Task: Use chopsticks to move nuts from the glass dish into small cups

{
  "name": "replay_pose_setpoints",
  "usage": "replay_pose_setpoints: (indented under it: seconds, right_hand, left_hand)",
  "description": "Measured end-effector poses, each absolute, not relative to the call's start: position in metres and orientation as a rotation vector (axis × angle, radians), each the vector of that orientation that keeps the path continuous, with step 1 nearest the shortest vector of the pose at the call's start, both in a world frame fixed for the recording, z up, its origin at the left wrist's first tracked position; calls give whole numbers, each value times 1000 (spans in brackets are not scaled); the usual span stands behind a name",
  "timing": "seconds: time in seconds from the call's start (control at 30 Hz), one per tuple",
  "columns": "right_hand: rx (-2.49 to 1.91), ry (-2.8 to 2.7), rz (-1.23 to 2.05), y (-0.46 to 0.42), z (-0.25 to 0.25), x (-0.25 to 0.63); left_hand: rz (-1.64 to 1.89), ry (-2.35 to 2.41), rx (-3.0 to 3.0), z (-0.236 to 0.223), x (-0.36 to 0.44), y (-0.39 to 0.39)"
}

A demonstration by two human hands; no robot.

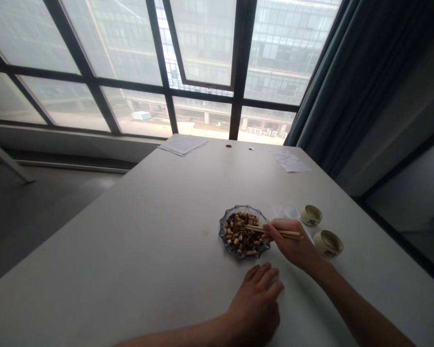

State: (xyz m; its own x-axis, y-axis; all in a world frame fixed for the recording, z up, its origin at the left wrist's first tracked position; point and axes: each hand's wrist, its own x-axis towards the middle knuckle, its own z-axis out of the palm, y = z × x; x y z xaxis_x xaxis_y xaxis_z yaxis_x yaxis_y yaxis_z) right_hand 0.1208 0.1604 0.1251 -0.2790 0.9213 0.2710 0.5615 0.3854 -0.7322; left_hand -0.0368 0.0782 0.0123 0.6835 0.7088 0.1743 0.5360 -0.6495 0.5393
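I have the right hand (pixel 292 243) closed around a pair of slim, pale wooden chopsticks (pixel 287 233), their tips over the mix of tan, nut-like pieces and dark-brown bits (pixel 235 236); I cannot tell whether they pinch one. The mix fills a clear glass dish with a scalloped rim (pixel 222 232), sitting right of centre on the near part of the white, smooth-topped table (pixel 159 226). My left hand (pixel 256 299) rests bent-fingered on the tabletop, just nearer than the dish; I cannot tell whether it grasps anything. Right of the dish I see two round, cream-coloured cups (pixel 328 245) with dark markings, one nearer, one farther.
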Motion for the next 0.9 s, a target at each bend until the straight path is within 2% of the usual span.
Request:
replay_pose_setpoints:
  seconds: [0.37, 0.6, 0.8, 0.9]
  right_hand:
    - [-1257, -1980, 585, 145, 138, 135]
    - [-1306, -1876, 351, 107, 154, 180]
    - [-1592, -1519, 22, 51, 165, 233]
    - [-1785, -1205, 49, 35, 153, 257]
  left_hand:
    - [526, 979, 2459, 11, -36, 78]
    - [501, 981, 2480, 11, -36, 79]
    - [515, 976, 2474, 9, -37, 80]
    - [514, 973, 2468, 9, -38, 80]
